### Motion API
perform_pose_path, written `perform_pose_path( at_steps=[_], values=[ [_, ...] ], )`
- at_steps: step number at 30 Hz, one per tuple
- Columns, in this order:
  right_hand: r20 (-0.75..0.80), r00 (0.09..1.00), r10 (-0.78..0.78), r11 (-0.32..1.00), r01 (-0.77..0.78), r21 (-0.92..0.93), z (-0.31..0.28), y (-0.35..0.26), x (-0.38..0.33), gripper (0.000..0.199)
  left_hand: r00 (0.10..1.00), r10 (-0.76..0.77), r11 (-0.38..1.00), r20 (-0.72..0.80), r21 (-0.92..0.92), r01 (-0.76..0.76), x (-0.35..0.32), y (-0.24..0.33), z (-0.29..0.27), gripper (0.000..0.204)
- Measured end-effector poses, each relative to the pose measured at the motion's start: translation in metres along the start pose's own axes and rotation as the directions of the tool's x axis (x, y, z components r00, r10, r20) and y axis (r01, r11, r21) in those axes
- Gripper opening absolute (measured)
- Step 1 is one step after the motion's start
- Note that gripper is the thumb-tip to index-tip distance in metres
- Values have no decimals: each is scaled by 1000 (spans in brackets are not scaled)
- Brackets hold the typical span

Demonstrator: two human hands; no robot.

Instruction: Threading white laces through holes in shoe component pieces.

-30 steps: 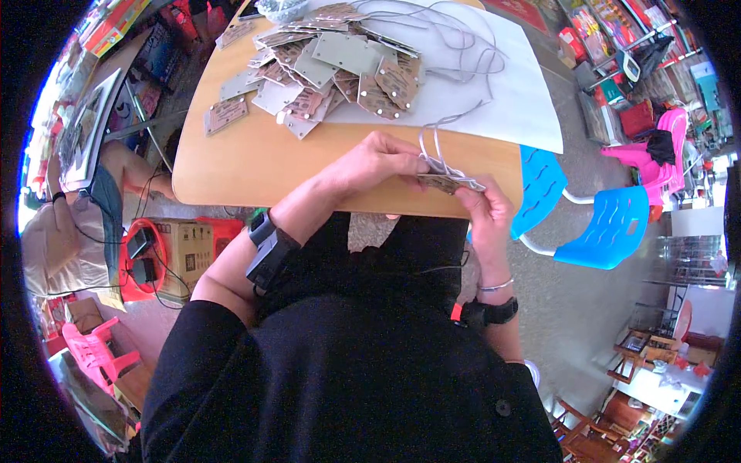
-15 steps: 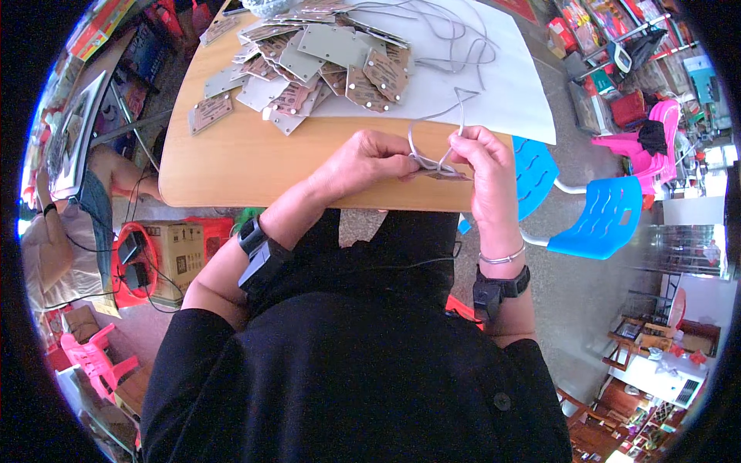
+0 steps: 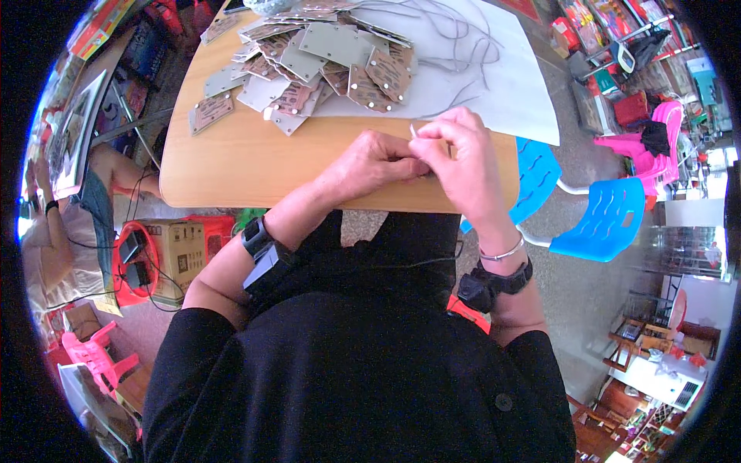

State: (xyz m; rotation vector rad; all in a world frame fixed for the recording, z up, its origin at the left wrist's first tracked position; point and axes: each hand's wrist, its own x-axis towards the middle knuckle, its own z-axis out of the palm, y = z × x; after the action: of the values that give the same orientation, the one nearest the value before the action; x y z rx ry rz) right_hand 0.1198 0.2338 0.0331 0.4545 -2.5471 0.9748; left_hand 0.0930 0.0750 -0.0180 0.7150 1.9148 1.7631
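My left hand [image 3: 370,163] is closed at the near edge of the table. A small flat card is pinched in it, nearly all hidden now by my fingers. Just to the right and touching those fingers, my right hand [image 3: 469,166] pinches a thin grey cord [image 3: 414,132], of which a short end sticks up past the thumb. More of this grey cord [image 3: 485,55] lies in loose loops on white paper. Beyond my hands is a heap of flat cards [image 3: 328,42], some grey, some brown with print, with pale studs at their corners.
The wooden table [image 3: 247,170] carries a white paper sheet [image 3: 525,100] at its right. Blue chairs [image 3: 602,220] stand off the right edge. On the left, another person's arm [image 3: 54,239] shows near a red stool and a cardboard box [image 3: 179,258]. Loaded shelves line the far right.
My right hand has moved left and up against my left hand, turning inward. The cord loop that stood above the card is gone from sight, and the card is now covered.
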Motion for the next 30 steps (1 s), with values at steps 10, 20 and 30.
perform_pose_path(
  at_steps=[10,20,30],
  values=[
    [-27,897,441,342,-141,929,-64,-5,16,12,987,-159,985,-37,-75,156,7,2,-4,22],
    [-529,780,335,682,187,708,-130,-16,3,37,961,-250,935,-121,-288,207,15,1,-5,22],
    [-23,890,455,836,-418,355,-35,-18,-23,9,960,-247,841,-135,-522,143,12,2,-10,30]
  ],
)
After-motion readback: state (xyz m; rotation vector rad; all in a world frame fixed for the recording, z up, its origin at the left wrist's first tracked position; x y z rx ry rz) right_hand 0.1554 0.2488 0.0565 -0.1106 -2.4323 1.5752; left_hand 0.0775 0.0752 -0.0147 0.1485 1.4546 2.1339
